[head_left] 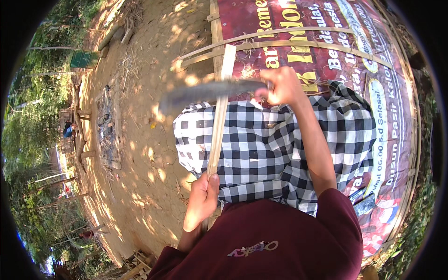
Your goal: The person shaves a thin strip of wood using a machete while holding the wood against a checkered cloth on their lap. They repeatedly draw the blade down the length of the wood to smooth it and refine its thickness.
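My left hand (203, 197) is closed around the lower end of a pale split-bamboo strip (219, 126), which points away from me past my lap. In my right hand (280, 87) is the handle of a machete (200, 94), its dark broad blade lying crosswise over the strip toward the left. The blade is smeared by motion, and whether its edge bites into the bamboo I cannot tell. Beneath both lies a black and white checked cloth (252, 154) covering my legs.
A dark red printed banner (322, 60) covers the platform at right, with long bamboo strips (289, 44) and curled shavings (249, 71) on it. A phone-like dark object (364, 204) lies near my right elbow. Bare earth (144, 93) stretches left toward a bamboo bench (80, 126) and trees.
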Tool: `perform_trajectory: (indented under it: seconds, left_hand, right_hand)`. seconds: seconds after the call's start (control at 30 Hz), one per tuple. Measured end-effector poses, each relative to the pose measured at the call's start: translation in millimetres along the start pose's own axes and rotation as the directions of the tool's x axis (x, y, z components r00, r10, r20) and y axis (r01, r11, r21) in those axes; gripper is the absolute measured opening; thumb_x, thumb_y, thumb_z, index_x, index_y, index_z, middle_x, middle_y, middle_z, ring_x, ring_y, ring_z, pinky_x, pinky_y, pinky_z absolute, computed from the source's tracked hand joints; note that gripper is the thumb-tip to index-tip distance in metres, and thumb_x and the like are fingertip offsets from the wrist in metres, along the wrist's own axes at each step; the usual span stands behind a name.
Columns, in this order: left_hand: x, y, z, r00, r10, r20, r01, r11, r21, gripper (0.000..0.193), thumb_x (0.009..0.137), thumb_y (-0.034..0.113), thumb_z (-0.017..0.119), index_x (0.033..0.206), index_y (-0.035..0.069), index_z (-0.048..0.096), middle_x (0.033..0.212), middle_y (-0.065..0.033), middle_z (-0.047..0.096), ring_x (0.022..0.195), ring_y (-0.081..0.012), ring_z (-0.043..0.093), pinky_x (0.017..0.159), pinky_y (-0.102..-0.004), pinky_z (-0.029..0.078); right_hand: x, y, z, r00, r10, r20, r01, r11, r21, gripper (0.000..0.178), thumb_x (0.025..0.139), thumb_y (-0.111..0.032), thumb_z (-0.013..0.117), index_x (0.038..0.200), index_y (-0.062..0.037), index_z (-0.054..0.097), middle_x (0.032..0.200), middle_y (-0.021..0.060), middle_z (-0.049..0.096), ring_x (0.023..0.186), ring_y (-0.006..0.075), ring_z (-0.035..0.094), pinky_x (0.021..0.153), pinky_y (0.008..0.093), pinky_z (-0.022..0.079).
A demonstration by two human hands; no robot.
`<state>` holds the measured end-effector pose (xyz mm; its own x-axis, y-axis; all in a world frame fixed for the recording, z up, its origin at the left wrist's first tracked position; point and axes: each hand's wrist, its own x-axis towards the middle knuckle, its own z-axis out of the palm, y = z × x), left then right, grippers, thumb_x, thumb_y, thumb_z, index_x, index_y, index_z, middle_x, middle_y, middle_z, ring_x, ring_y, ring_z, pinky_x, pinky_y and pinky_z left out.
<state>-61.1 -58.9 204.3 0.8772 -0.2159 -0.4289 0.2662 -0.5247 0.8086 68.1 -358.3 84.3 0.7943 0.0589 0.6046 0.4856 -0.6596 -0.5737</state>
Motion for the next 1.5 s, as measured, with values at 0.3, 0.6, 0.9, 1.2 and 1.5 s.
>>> perform_trajectory:
  seconds: [0.3, 0.6, 0.9, 1.2, 1.5]
  left_hand:
    - [4, 1, -4, 0.987, -0.142, 0.082, 0.152, 0.978, -0.144, 0.03, 0.103, 0.021, 0.042, 0.078, 0.006, 0.044, 0.056, 0.0061, 0.037, 0.048, -0.0028, 0.033, 0.044, -0.0224, 0.029]
    - [9, 12, -17, 0.981, -0.189, 0.055, 0.196, 0.943, -0.268, 0.026, 0.104, 0.02, 0.042, 0.081, 0.007, 0.046, 0.058, 0.0055, 0.037, 0.048, -0.0022, 0.032, 0.043, -0.0228, 0.027]
    - [9, 7, 0, 0.98, -0.171, 0.097, 0.187, 0.963, -0.192, 0.027, 0.104, 0.022, 0.04, 0.081, 0.009, 0.042, 0.058, 0.0064, 0.031, 0.044, -0.0018, 0.025, 0.038, -0.0206, 0.021]
    - [1, 12, -4, 0.975, -0.187, 0.123, 0.206, 0.965, -0.164, 0.026, 0.104, 0.023, 0.042, 0.084, 0.006, 0.047, 0.057, 0.0052, 0.039, 0.046, -0.0035, 0.034, 0.043, -0.0218, 0.03]
    - [-12, -11, -10, 0.962, -0.177, 0.206, 0.201, 0.974, -0.101, 0.024, 0.104, 0.02, 0.039, 0.085, 0.006, 0.045, 0.058, 0.0065, 0.034, 0.047, -0.0027, 0.029, 0.043, -0.0216, 0.026]
  right_hand:
    - [-5, -46, 0, 0.974, -0.138, 0.177, 0.143, 0.99, -0.013, 0.056, 0.073, -0.063, 0.068, 0.072, -0.0076, 0.059, 0.052, 0.0083, 0.055, 0.051, 0.0318, 0.059, 0.048, 0.0407, 0.043]
    - [-2, -43, 16, 0.988, 0.028, 0.154, -0.026, 1.0, -0.014, 0.054, 0.076, -0.062, 0.066, 0.068, -0.0085, 0.058, 0.055, 0.0071, 0.056, 0.051, 0.0298, 0.059, 0.046, 0.0393, 0.044]
    - [-3, -32, 23, 0.926, 0.356, 0.129, -0.351, 0.935, -0.059, 0.052, 0.079, -0.064, 0.061, 0.078, -0.0117, 0.068, 0.053, 0.0101, 0.06, 0.051, 0.0321, 0.063, 0.047, 0.0433, 0.049]
    - [3, -5, 6, 0.936, 0.335, 0.109, -0.312, 0.932, -0.183, 0.057, 0.08, -0.068, 0.058, 0.078, -0.0114, 0.067, 0.053, 0.01, 0.06, 0.054, 0.0308, 0.064, 0.049, 0.0409, 0.05]
    - [-17, 1, 19, 0.97, 0.225, 0.092, -0.217, 0.972, -0.091, 0.059, 0.081, -0.069, 0.056, 0.074, -0.0111, 0.063, 0.049, 0.0062, 0.057, 0.049, 0.0284, 0.062, 0.047, 0.0408, 0.049]
